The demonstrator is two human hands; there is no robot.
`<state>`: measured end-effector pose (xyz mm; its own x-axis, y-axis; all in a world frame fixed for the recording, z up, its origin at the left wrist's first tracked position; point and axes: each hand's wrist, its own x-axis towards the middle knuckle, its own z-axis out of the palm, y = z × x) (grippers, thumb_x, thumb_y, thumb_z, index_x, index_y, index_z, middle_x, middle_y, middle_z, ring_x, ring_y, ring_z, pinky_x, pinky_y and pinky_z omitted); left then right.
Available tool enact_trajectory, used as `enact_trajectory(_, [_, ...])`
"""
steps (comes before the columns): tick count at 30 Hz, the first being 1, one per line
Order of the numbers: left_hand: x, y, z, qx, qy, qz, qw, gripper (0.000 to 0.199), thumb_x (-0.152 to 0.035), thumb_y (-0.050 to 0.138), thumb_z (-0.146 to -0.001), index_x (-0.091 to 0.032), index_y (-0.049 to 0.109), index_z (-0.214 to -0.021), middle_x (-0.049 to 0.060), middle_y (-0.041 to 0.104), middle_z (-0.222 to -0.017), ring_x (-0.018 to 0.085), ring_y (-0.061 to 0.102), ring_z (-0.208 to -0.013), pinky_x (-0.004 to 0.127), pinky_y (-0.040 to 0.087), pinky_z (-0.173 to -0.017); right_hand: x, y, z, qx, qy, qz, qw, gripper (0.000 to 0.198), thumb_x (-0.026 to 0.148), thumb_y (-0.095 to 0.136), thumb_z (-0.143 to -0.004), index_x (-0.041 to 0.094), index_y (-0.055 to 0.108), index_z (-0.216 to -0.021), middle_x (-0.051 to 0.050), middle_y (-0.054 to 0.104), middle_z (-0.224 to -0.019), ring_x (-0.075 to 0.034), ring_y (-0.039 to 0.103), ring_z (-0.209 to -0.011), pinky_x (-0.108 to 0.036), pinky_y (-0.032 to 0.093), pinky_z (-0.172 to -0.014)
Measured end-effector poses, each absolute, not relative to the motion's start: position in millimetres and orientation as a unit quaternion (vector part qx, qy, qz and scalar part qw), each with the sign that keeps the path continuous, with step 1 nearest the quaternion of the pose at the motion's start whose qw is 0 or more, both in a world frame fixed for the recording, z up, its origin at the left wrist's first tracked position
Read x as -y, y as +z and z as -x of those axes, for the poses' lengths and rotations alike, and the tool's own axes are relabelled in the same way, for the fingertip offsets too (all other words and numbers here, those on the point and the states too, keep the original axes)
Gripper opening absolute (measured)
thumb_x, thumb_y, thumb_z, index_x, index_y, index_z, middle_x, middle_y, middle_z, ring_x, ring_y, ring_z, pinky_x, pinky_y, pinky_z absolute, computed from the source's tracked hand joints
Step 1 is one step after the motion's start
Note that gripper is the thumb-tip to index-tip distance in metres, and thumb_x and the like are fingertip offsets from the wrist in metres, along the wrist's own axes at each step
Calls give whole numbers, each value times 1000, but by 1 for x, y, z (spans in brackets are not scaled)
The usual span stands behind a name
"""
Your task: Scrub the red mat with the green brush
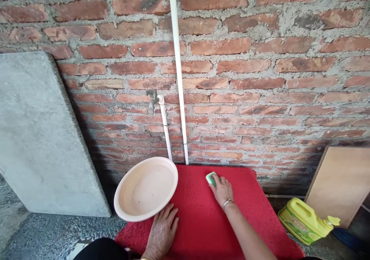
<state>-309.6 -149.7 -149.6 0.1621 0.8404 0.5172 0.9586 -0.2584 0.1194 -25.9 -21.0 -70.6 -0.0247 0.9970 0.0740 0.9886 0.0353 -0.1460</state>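
Observation:
A red cloth (199, 217) covers a low table in front of me. My right hand (222, 190) rests toward its far side, fingers closed over a small green-and-white block (211, 178); whether this is soap or a sponge I cannot tell. A bracelet circles that wrist. Palm down on the cloth lies my left hand (162, 231), fingers extended, its fingertips close against the rim of a pale pink basin (144, 188). The basin sits over the table's left edge, tilted, with a few dark specks inside and no visible load.
A grey tap (152, 100) on a white pipe (165, 127) stands behind the basin, before a brick wall (231, 65). At left leans a grey slab (43, 136). A yellow jug (305, 220) and a wooden board (341, 183) are on the right.

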Motion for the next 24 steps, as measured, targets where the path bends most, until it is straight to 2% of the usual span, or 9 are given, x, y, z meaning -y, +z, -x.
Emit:
enact_trajectory(4, [149,-149,308,599,-248,752,117,32,-23,52,-92,-27,71,-117,4,71,-125,24,65,-117,43,53,-100,22,-65,-67,627,-13,777,53,51,40,39,-99,17,50,-144,-22,63,-117,-33,63,-104,-45,44,-88])
enact_trajectory(9, [149,-148,305,611,-241,747,101,33,-22,52,-91,-28,71,-117,3,70,-127,23,64,-118,42,51,-103,37,-87,-132,551,-66,829,68,53,49,39,-99,21,52,-142,-18,66,-112,-30,66,-99,-42,47,-87])
enact_trajectory(14, [149,-142,302,616,-232,747,99,33,-20,52,-91,-28,71,-117,4,70,-127,24,64,-118,43,51,-102,37,-105,-139,526,-76,842,97,56,53,36,-98,22,51,-143,-18,65,-111,-31,66,-99,-44,48,-85])
enact_trajectory(21, [151,-133,296,624,-228,744,77,34,-18,55,-89,-27,69,-118,4,69,-128,24,63,-119,44,50,-104,25,-98,-145,501,-13,857,118,56,56,36,-97,25,52,-141,-20,65,-115,-32,66,-101,-46,47,-85])
enact_trajectory(24, [153,-131,294,627,-232,741,65,34,-17,55,-89,-27,69,-118,5,69,-128,24,62,-120,44,48,-105,25,-96,-135,485,-55,863,132,58,57,34,-97,23,51,-142,-22,63,-115,-34,65,-100,-48,46,-83])
